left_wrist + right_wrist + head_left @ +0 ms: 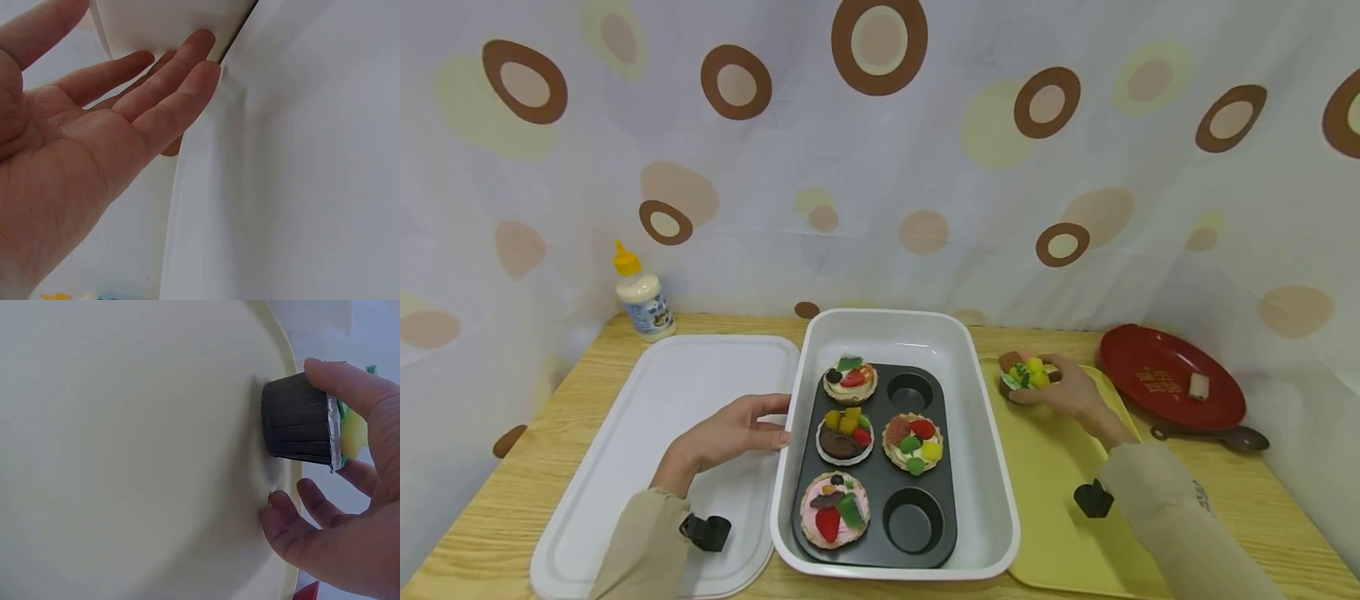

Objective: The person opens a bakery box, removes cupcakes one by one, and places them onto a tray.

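Between thumb and index finger, my right hand (1071, 392) pinches a toy cupcake (1026, 372) with yellow and green toppings, close over the yellow tray (1037, 500). Its dark pleated cup (297, 419) shows in the right wrist view, while the other fingers stay off it. My left hand (730, 437) touches the left side of a white basin (988, 483) with loosely extended fingers. Inside the basin lies a dark muffin tin (880, 492). Its left column holds a fruit tart (850, 381), a chocolate one (845, 436) and a pink one (835, 510); another tart (913, 443) fills the right column's middle cup.
A white lid-like tray (677, 392) lies left of the basin, partly under my left arm. Behind it stands a bottle (647, 300) with a yellow nozzle. At the right are a red plate (1172, 375) bearing a small pale block (1198, 386), and a dark spoon (1243, 438).
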Demonstrator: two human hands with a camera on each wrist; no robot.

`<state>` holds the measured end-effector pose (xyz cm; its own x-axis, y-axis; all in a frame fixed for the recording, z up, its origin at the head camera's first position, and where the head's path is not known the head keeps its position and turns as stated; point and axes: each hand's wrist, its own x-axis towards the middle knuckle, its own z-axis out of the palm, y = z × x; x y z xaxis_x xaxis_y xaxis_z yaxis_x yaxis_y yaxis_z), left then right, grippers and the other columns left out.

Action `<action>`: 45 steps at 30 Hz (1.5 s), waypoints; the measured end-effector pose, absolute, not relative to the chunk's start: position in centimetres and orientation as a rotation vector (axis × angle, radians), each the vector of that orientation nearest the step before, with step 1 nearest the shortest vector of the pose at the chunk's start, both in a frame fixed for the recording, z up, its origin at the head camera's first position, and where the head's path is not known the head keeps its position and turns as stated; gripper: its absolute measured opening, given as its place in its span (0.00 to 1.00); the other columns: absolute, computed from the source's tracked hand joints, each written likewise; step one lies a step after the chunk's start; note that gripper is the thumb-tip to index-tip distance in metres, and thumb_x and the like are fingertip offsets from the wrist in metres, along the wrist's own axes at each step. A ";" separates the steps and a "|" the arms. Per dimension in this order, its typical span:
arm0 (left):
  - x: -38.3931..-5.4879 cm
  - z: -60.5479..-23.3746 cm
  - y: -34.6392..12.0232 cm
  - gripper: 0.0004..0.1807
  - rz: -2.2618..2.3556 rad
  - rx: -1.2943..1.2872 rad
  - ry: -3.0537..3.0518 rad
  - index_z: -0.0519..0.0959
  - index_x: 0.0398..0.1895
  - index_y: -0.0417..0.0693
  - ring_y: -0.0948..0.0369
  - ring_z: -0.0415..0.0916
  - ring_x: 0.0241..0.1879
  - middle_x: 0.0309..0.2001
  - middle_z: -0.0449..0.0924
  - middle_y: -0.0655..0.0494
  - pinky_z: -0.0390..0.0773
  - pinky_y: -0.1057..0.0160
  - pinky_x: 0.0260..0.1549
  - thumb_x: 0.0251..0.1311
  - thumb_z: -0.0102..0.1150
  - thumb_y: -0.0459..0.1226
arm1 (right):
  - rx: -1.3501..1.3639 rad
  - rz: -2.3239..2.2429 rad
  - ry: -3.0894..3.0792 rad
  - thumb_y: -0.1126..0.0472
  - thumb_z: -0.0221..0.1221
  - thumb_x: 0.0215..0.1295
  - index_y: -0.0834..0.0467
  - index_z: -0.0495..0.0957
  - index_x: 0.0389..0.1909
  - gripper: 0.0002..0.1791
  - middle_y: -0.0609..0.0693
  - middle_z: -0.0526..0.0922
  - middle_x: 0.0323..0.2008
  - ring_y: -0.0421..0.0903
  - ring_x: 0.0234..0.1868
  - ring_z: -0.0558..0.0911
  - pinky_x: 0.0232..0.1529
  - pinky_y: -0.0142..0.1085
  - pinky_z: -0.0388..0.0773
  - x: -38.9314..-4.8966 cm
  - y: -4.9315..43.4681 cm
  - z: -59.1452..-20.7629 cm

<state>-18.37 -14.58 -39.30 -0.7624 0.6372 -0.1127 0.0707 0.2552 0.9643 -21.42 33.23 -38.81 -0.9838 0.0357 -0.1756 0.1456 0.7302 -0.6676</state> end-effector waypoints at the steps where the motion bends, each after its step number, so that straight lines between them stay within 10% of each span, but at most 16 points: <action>1: -18.4 -39.3 -14.6 0.37 1.529 0.640 2.047 0.56 0.69 0.27 0.39 0.66 0.61 0.68 0.57 0.30 0.73 0.50 0.56 0.63 0.60 0.36 | 0.148 -1.098 2.773 0.42 0.69 0.51 0.66 0.55 0.69 0.53 0.69 0.67 0.58 0.61 0.54 0.69 0.47 0.47 0.72 -21.4 33.3 -38.8; 24: -18.3 -39.2 -14.6 0.36 1.520 0.629 2.054 0.57 0.69 0.27 0.38 0.66 0.61 0.68 0.57 0.30 0.72 0.49 0.56 0.62 0.60 0.37 | -0.041 -1.451 2.749 0.49 0.62 0.64 0.64 0.60 0.67 0.38 0.67 0.65 0.62 0.62 0.59 0.70 0.55 0.49 0.72 -19.6 29.9 -32.6; 45: -18.2 -39.2 -14.5 0.36 1.532 0.637 2.040 0.56 0.69 0.26 0.38 0.65 0.62 0.67 0.58 0.30 0.75 0.53 0.54 0.64 0.59 0.36 | -0.479 -1.279 2.555 0.60 0.67 0.57 0.66 0.74 0.54 0.25 0.64 0.75 0.50 0.54 0.44 0.80 0.45 0.43 0.79 -19.4 20.2 -32.5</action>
<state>-18.19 -14.55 -39.22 -0.7617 0.6375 -0.1163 0.0662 0.2550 0.9647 -19.37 20.23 -32.47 -0.9165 -0.3939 -0.0692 -0.1806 0.5620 -0.8072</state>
